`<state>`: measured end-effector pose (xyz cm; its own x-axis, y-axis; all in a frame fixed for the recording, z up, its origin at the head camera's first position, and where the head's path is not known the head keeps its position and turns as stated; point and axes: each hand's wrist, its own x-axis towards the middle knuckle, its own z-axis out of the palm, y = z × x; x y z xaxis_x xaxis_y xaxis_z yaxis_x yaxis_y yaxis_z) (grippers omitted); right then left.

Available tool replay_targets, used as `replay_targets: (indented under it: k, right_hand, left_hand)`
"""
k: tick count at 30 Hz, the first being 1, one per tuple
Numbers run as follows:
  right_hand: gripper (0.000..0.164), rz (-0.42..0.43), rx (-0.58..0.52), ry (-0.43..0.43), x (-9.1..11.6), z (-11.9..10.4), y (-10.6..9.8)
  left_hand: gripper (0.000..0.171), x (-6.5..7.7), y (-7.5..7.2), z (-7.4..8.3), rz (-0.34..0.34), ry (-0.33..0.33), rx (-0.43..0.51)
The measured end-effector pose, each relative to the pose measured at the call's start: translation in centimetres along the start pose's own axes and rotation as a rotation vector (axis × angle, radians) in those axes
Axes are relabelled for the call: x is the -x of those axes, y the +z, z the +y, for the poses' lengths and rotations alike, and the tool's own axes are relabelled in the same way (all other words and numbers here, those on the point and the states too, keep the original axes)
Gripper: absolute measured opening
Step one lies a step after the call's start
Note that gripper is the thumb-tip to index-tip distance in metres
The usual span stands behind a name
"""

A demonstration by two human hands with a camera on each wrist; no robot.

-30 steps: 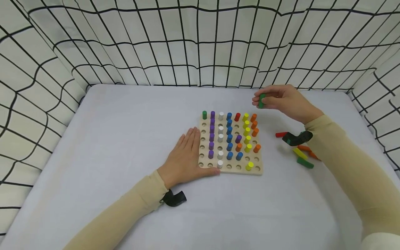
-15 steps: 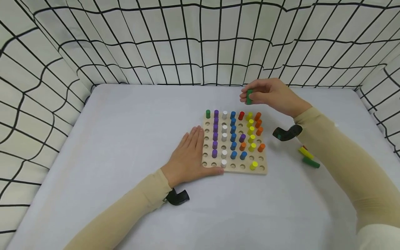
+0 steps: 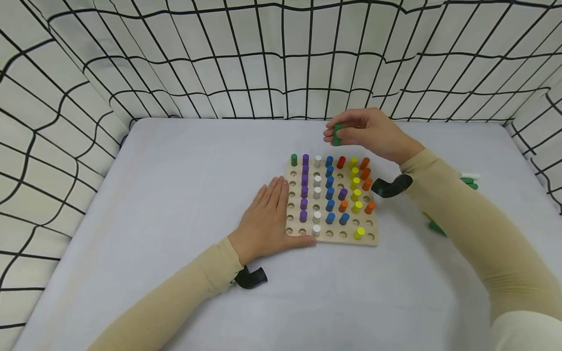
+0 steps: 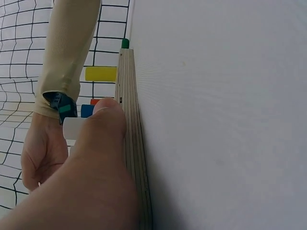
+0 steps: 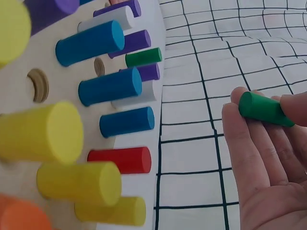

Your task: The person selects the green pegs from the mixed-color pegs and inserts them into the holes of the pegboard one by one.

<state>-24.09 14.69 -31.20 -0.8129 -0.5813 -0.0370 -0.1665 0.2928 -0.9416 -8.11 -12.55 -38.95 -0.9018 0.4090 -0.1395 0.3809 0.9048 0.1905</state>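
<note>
A wooden pegboard stands on the white table, its holes partly filled with columns of coloured pegs. One green peg is in its far left corner, beside a column of purple pegs. My left hand lies flat along the board's left side, fingers straight, thumb along the near edge. In the left wrist view the thumb overlaps the board's edge. Beyond the board's far edge, my right hand pinches a green peg between thumb and fingers, above the table.
Loose green pegs and a white peg lie on the table to the right, partly behind the right sleeve. Another green peg lies nearer, mostly hidden by that sleeve. A white wall with a black grid rises behind the table.
My right hand has moved left with the green peg, from beyond the board's right corner to behind its far edge. The left hand stays against the board; the view has shifted slightly.
</note>
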Motion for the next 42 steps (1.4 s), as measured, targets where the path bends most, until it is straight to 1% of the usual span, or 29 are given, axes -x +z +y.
replay_targets:
  k: [4,16,22,29,34,42]
  right_hand:
    - [0.028,-0.022,-0.03,-0.002,-0.7,0.0,0.7]
    - [0.026,-0.059,0.013,0.0,-2.0,-0.8,2.6]
    - [0.027,-0.106,0.023,0.035,-2.5,-0.8,3.4]
    - [0.026,-0.148,0.048,0.057,-3.1,-0.9,4.1]
    - [0.025,-0.197,0.055,0.055,-3.6,-0.9,4.5]
    - [0.023,-0.251,0.068,0.031,-4.5,-0.9,5.3]
  left_hand:
    - [0.136,0.1,0.2,0.0,0.01,-0.002,0.0]
    - [0.136,0.1,0.4,-0.2,0.02,-0.003,0.005]
    - [0.136,0.1,0.4,-0.3,0.027,0.006,0.01]
    - [0.136,0.2,0.4,-0.2,0.026,0.001,0.032]
    - [0.136,0.2,0.4,-0.2,0.031,0.002,0.038]
    - [0.136,0.2,0.5,-0.2,0.04,0.007,0.045]
